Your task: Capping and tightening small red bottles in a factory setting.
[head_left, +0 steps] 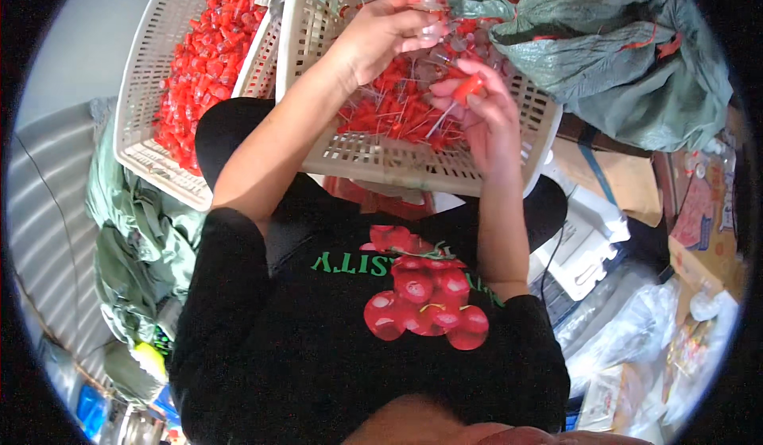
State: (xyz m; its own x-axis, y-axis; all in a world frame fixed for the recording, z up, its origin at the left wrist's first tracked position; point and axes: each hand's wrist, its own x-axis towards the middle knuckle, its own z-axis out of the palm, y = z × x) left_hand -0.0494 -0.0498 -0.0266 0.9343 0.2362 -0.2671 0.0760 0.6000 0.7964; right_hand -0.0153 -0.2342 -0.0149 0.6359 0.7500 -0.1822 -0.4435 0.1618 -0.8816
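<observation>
Apparently light and stiff, the small red plastic cap [469, 87] with its thin pale tube trailing down sits pinched between thumb and fingertips of the right hand [485, 115], just above the front of the beige slotted basket [397, 163] on the person's lap; the cap body looks the surest place to grip, since the slender tube would likely bend or slip. The left hand [385, 36] is curled closed on a small clear piece [433, 28] over the same basket's heap of red parts. A second basket of red caps [143, 71] stands just beside it to the left, a grey-green sack [620, 56] to the right.
</observation>
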